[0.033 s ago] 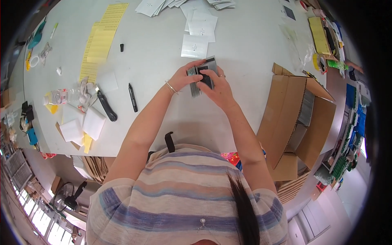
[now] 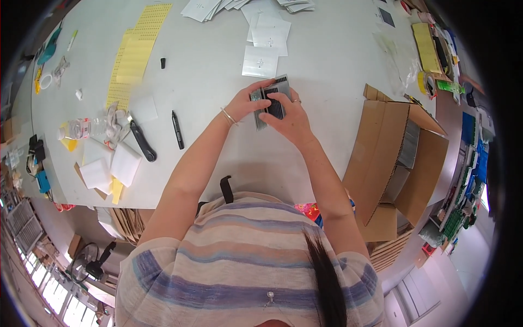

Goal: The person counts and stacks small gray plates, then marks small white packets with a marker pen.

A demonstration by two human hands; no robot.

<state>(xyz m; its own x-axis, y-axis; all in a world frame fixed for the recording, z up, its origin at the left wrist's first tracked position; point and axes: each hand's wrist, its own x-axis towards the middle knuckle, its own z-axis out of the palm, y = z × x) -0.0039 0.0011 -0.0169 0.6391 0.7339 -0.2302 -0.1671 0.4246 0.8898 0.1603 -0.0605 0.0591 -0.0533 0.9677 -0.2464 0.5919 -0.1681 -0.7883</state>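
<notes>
Above the near half of the table I hold a stack of thin flat silver-grey pieces (image 2: pixel 277 110) with black striped faces. Their edges fan out toward my left. My left hand (image 2: pixel 248 103), with a bracelet at the wrist, is closed round the left side of the stack, its thumb across the front. From the right, my right hand (image 2: pixel 292 121) grips the stack with bent fingers, and its thumb reaches to the lower part. The fingers behind the stack are hidden. Just beyond lies a silver-white square sheet (image 2: pixel 260 62) with small print.
To my right stands an open cardboard box (image 2: pixel 376 147) with silvery pieces inside. On the left lie a black marker (image 2: pixel 177 131), a utility knife (image 2: pixel 143 143), a plastic bottle (image 2: pixel 81 129) and yellow perforated sheets (image 2: pixel 133 54). More silver-white sheets (image 2: pixel 210 8) lie at the far edge.
My right thumb has shifted slightly left and down along the stack. Everything else stays in place.
</notes>
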